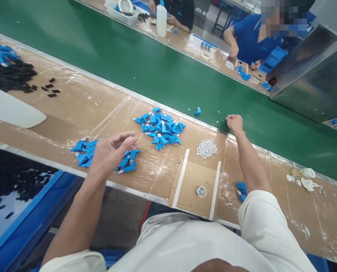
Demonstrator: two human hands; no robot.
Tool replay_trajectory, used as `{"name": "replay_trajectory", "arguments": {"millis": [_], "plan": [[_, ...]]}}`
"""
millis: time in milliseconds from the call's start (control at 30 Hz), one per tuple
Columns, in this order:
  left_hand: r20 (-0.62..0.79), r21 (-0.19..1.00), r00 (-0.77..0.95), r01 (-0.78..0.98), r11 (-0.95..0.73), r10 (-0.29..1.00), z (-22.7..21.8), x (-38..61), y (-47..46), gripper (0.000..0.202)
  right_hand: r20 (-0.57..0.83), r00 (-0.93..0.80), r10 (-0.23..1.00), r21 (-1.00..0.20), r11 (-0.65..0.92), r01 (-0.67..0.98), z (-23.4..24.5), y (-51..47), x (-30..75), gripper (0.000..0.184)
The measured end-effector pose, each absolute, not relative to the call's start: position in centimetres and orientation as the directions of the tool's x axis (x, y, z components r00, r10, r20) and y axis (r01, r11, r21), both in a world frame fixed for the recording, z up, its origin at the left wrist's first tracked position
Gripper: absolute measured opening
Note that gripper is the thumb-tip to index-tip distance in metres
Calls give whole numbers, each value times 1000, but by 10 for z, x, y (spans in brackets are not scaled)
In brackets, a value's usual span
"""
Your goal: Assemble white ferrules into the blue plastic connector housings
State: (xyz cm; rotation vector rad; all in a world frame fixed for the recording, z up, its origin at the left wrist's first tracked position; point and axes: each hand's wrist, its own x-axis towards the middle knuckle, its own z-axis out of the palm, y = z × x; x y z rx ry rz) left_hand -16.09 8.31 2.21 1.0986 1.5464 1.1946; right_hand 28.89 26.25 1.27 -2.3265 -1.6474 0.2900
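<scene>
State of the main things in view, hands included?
left hand: partly curled, contents unclear
right hand: fingers bunched, contents unclear
large blue pile: loose, heaped
lone blue part: resting on green surface
pale pellets: loose, clustered
clear cup: upright
bottle: upright
black pieces: heaped, some scattered

left hand (109,151) over blue parts (128,162) on brown counter (148,173), fingers half-bent. right hand (235,123) at green belt (114,56), curled, contents unclear. blue heap (163,127), pale pellets (207,148) between hands.
</scene>
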Motion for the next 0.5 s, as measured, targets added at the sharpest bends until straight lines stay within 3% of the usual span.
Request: {"name": "replay_trajectory", "arguments": {"millis": [167, 267, 333, 500], "plan": [[-125, 991, -109, 41, 130, 986, 19, -139, 76, 60, -53, 232, 971, -326, -237, 915, -9, 308, 195, 47], [-128, 992, -54, 12, 129, 990, 18, -131, 70, 60, -70, 164, 984, -233, -176, 956, -16, 313, 152, 63], [-136, 990, -4, 24, 136, 991, 18, -128, 64, 60, -86, 139, 987, -187, -153, 970, -15, 308, 137, 59], [-160, 985, -10, 69, 160, 987, 19, -127, 42, 48, -146, 122, 982, -210, -151, 966, -2, 279, 158, 48]]}}
